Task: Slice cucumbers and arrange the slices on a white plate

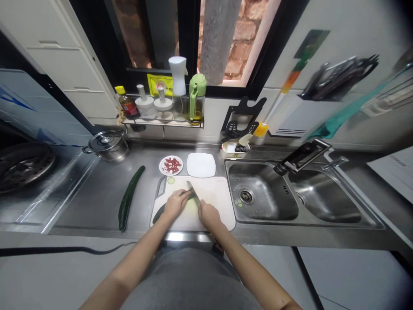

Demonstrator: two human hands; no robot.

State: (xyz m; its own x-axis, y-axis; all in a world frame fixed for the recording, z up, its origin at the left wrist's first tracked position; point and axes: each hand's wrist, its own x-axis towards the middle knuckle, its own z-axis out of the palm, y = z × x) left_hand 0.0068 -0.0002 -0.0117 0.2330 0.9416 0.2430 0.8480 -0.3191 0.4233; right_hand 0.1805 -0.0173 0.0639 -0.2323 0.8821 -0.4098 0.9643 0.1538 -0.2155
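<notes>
A white cutting board (216, 196) lies on the steel counter. On it a dark green cucumber (158, 214) slants under my left hand (176, 203), whose fingers are closed on it near its cut end. My right hand (209, 214) is wrapped round the handle of a knife (193, 190), its blade pointing up and to the left beside the cucumber's end. A pale green slice (171, 181) rests at the board's upper left. Behind the board stand a small plate of chopped red pieces (171, 165) and a white plate (200, 165).
A whole cucumber (130, 198) lies left of the board, with a lidded steel pot (108, 145) behind it. To the right is a double sink (263, 189) with green scraps near the drain. Bottles stand on a rack (164, 122) under the window.
</notes>
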